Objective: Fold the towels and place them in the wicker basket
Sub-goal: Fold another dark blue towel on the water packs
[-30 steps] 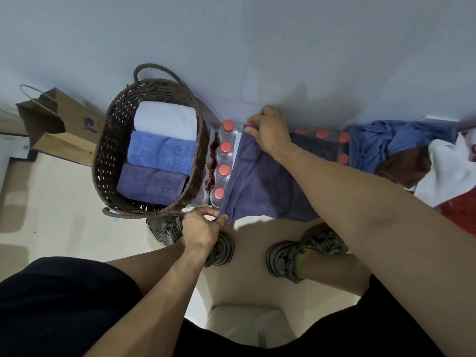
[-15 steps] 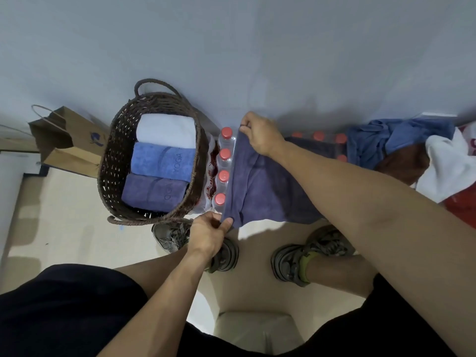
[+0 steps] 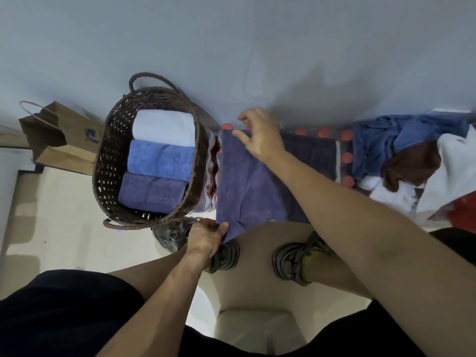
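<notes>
A dark purple towel point(image 3: 255, 191) lies folded over a pack of red-capped water bottles point(image 3: 346, 158). My left hand point(image 3: 206, 237) pinches its near left corner. My right hand point(image 3: 260, 136) hovers at the far left corner with fingers spread and loose, the thumb touching the edge. To the left stands the dark wicker basket point(image 3: 108, 161) holding three folded towels: white point(image 3: 164, 127), blue point(image 3: 161, 159) and purple point(image 3: 152, 193).
A heap of unfolded towels, blue point(image 3: 401, 135), brown point(image 3: 409, 163) and white point(image 3: 456, 166), lies at the right. A brown paper bag point(image 3: 55, 136) stands left of the basket. The wall runs right behind everything. My feet in shoes point(image 3: 296, 258) stand below the bottles.
The purple towel's left edge has been drawn further left over the bottle caps. My right hand has let go of the far corner and opened; the left hand keeps its pinch.
</notes>
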Available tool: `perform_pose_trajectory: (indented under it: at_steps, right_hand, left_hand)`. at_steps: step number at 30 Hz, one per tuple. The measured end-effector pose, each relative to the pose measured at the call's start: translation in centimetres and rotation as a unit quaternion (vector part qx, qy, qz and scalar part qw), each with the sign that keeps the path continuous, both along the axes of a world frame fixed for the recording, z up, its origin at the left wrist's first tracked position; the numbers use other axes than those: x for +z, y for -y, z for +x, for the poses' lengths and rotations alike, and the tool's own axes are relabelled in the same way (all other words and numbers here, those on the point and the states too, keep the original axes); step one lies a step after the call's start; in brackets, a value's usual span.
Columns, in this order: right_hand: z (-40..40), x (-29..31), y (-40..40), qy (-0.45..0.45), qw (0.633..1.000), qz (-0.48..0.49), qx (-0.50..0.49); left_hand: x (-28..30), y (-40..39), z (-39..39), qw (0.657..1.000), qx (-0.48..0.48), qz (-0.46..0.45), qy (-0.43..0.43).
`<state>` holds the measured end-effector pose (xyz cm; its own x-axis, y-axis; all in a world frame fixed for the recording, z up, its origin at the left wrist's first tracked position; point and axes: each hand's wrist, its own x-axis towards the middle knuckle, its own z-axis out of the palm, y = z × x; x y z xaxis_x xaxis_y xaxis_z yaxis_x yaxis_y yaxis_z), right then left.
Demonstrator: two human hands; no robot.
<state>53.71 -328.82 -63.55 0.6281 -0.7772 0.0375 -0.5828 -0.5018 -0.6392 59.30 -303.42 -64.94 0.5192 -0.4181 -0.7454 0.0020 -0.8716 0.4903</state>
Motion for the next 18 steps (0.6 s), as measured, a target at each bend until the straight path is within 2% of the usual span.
perform_pose_trajectory:
  at_steps: [2, 4, 6, 7, 10, 18]
  right_hand:
    - [-4.4, 0.4, -0.5, 0.019, 0.995, -0.039, -0.089]
    - [-9.4, 0.3, -0.3, -0.021, 0.973, -0.043, -0.224]
    - [-13.5, 0.2, -0.1, -0.101, 0.938, 0.021, -0.332]
    - [-14.9, 0.2, -0.1, -0.132, 0.924, 0.072, -0.353]
    - [-16.5, -0.1, -0.3, -0.133, 0.918, 0.156, -0.339]
    - [-17.9, 0.0, 2.2, -0.069, 0.932, 0.146, -0.324]
  left_hand:
    - [-0.1, 0.6, -0.2, 1.000, -0.024, -0.001, 0.009]
    - [-0.1, 1.0, -0.5, 0.999, -0.034, -0.005, 0.008]
    - [-0.1, 1.3, -0.8, 0.999, -0.039, -0.003, 0.017]
    - [-0.2, 1.4, -0.8, 0.999, -0.041, -0.002, 0.021]
    - [0.0, 1.8, -1.0, 0.999, -0.043, -0.012, 0.023]
    - [1.0, 1.4, -0.9, 0.998, -0.036, 0.031, 0.037]
